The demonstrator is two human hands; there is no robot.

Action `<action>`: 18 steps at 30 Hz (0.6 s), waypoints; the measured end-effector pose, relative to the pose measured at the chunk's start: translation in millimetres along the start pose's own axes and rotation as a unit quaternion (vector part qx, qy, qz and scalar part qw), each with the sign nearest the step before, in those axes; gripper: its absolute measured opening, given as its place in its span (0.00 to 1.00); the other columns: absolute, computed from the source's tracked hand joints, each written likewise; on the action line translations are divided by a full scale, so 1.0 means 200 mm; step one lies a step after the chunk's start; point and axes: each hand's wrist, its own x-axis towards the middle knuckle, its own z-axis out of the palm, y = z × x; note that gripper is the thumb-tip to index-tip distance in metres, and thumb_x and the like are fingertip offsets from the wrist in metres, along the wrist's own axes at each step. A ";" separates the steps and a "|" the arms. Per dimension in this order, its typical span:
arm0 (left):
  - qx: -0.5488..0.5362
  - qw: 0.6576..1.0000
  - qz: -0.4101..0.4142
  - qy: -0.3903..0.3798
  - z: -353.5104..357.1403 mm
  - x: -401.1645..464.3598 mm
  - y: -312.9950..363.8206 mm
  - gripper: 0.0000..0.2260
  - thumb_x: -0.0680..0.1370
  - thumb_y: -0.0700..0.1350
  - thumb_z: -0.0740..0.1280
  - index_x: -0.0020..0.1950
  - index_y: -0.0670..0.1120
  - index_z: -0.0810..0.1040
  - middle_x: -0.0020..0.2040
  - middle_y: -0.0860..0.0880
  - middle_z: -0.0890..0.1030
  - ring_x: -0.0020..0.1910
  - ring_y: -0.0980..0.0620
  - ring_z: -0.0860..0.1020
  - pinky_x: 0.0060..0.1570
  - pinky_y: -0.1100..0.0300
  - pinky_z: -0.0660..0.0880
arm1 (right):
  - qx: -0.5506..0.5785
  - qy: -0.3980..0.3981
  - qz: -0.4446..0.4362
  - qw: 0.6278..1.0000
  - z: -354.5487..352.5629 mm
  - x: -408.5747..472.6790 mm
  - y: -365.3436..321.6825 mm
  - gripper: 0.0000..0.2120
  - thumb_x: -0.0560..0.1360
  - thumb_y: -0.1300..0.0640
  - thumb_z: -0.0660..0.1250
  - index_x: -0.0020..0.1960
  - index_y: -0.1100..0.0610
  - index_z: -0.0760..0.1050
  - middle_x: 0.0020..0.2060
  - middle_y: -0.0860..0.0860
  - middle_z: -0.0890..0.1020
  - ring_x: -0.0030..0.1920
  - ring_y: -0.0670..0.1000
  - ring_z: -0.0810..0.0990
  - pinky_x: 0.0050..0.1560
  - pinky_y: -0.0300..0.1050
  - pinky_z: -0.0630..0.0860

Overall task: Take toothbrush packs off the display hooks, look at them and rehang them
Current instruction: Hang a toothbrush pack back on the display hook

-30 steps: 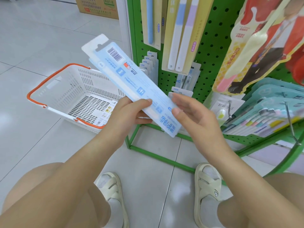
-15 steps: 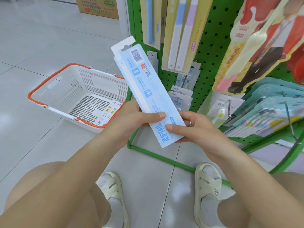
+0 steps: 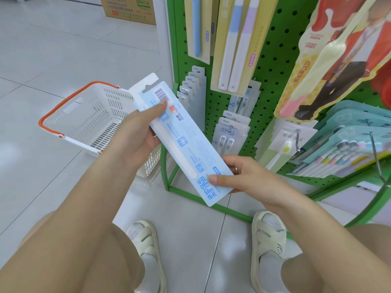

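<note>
A long light-blue toothbrush pack (image 3: 186, 144) is held slanted in front of the green pegboard display (image 3: 273, 47), back side up, barcode and hang tab at the upper left. My left hand (image 3: 137, 134) grips its upper part, thumb beside the barcode. My right hand (image 3: 243, 178) pinches the lower end, thumb over the large blue print. Rows of similar packs (image 3: 191, 89) hang on hooks at the rack's left edge, and more packs (image 3: 231, 132) hang lower in the middle.
A white shopping basket with an orange handle (image 3: 84, 115) stands on the tiled floor left of the rack. Teal multi-brush packs (image 3: 349, 144) jut out on long hooks at the right. A cardboard box (image 3: 129, 8) sits far back. My sandalled feet are below.
The pack has swung from a flat slant to steeper, moving right and lower toward the rack. My left hand has slid up from the middle to the barcode end; my right hand keeps the bottom end.
</note>
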 end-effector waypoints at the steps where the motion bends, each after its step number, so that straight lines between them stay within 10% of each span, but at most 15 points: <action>1: -0.005 1.000 0.000 0.007 -0.01 0.01 0.01 0.14 0.79 0.43 0.66 0.64 0.42 0.77 0.58 0.45 0.83 0.57 0.47 0.82 0.55 0.50 0.79 | 0.001 -0.005 0.003 1.000 0.00 0.00 0.00 0.11 0.74 0.60 0.70 0.56 0.57 0.79 0.48 0.49 0.86 0.44 0.45 0.84 0.45 0.37 0.79; 13: 0.191 0.979 0.061 -0.045 0.11 -0.14 -0.07 0.07 0.80 0.47 0.65 0.45 0.49 0.80 0.34 0.55 0.84 0.34 0.59 0.82 0.33 0.66 0.78 | -0.069 0.235 -0.208 0.947 0.09 -0.01 -0.02 0.13 0.76 0.52 0.68 0.58 0.41 0.74 0.56 0.40 0.79 0.54 0.38 0.78 0.49 0.32 0.75; 18: 0.317 0.932 0.095 -0.150 0.17 -0.19 -0.21 0.12 0.72 0.56 0.69 0.50 0.51 0.82 0.48 0.51 0.86 0.51 0.51 0.83 0.52 0.54 0.79 | -0.081 0.208 -0.221 0.949 0.09 -0.04 -0.04 0.19 0.76 0.47 0.66 0.66 0.45 0.73 0.60 0.40 0.78 0.58 0.34 0.75 0.49 0.28 0.73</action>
